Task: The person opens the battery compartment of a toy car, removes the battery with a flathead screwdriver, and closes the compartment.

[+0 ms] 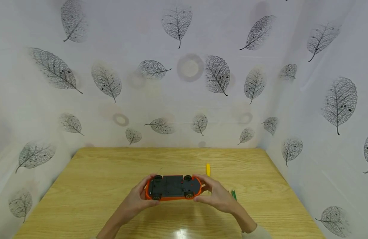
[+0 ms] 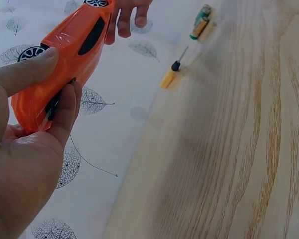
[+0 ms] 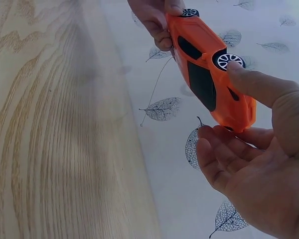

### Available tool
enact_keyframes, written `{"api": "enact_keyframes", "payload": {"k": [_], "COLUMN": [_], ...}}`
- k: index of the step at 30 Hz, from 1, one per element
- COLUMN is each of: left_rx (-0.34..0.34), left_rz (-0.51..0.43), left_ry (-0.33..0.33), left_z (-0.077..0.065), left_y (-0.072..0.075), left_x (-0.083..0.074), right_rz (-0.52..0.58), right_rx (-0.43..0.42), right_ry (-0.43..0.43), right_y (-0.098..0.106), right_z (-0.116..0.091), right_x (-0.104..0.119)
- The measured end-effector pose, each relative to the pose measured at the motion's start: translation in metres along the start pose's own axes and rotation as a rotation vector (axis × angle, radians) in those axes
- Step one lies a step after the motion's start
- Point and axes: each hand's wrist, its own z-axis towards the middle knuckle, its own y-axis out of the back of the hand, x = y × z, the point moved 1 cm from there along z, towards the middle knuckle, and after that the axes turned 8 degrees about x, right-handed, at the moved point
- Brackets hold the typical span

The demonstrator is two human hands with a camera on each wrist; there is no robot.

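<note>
An orange toy car is held up over the table with its black underside and wheels facing the head camera. My left hand grips one end of it, the thumb on the side near a wheel and the fingers curled round the roof side. At the other end my right hand holds the car between its thumb, which touches a wheel, and fingers beneath. From the car a thin dark wire trails down in the left wrist view.
A yellow-handled screwdriver lies on the wooden table, beyond the right hand. Near it, to the right, are small green and gold batteries. A white leaf-patterned cloth surrounds the table at the back and sides.
</note>
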Motion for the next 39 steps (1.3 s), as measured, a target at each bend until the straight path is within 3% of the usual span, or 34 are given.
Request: {"api": "enact_keyframes", "payload": {"k": [18, 26, 31, 39], "left_rx": [0.015, 0.056, 0.085, 0.039], "left_rz": [0.010, 0.005, 0.062, 0.139], "left_ry": [-0.009, -0.027, -0.080, -0.079], "left_z": [0.0012, 0.0003, 0.0006, -0.0003], "left_y": [0.0029, 0.0044, 0.0054, 0.0037], "left_x": [-0.0003, -0.0019, -0.0017, -0.0031], "right_rz": [0.008, 0.021, 0.022, 0.079], "right_rx": [0.000, -0.002, -0.007, -0.015], "right_ry": [0.006, 0.024, 0.007, 0.022], "right_y": [-0.0015, -0.0022, -0.0034, -0.0057], "right_z": [0.0002, -0.0001, -0.0003, -0.0001], "right_x": [-0.0008, -0.0027, -0.0041, -0.0031]}}
